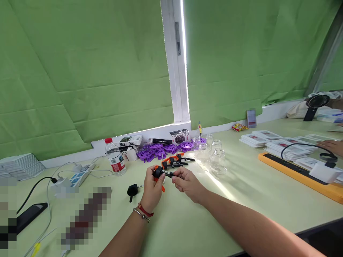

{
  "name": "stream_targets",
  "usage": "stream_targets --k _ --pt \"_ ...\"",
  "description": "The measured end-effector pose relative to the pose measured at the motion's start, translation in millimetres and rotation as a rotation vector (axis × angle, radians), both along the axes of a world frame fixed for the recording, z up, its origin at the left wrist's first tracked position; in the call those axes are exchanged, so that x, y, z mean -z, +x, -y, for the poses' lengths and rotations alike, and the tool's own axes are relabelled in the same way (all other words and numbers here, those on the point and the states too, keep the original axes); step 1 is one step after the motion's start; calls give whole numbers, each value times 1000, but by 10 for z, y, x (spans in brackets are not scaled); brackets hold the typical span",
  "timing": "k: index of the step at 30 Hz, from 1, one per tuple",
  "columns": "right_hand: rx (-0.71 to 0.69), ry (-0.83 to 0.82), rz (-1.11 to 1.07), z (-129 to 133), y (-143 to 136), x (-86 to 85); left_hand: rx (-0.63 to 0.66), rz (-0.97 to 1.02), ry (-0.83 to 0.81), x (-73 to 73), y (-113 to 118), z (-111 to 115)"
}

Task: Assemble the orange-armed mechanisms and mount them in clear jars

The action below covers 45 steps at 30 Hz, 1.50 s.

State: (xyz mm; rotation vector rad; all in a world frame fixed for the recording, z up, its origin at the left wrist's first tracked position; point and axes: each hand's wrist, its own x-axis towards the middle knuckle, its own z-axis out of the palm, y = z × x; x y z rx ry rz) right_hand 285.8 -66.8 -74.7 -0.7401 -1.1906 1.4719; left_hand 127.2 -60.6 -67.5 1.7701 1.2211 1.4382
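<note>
Bare forearms [249, 217], near | left hand [152, 187] clamped on black mechanism [158, 172], right hand [187, 183] pinching its rod [166, 173], above the counter [182, 225], middle | far: carton [175, 137] lettered "CU", rest unclear; left: bottle [114, 157], red-white label [118, 166] illegible

Black cylindrical piece [159, 172] was partly hidden by left hand [151, 188]; dark reddish oblong object [87, 218] was blurred beyond identification.

Bright daylight through window gap [184, 53]; glare streak [218, 182] across table [187, 232]; pixelated patches [85, 217] lower left.
</note>
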Motion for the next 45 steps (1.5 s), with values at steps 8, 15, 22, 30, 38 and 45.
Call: stream_targets --k 8,15,22,30,38,45 --pt "-100 49 -2 35 33 -28 -97 -52 54 -63 26 78" --pt "-209 95 88 -98 221 16 28 -332 153 -181 -66 81" --pt "-301 63 98 -176 297 81 126 -374 101 -161 -70 71" --pt "-297 16 104 -143 255 73 88 -198 33 -101 -6 53" --pt "-258 37 130 -121 246 60 61 -213 -12 -146 30 84" --pt "-238 43 143 -110 212 45 68 -305 41 -125 81 99"
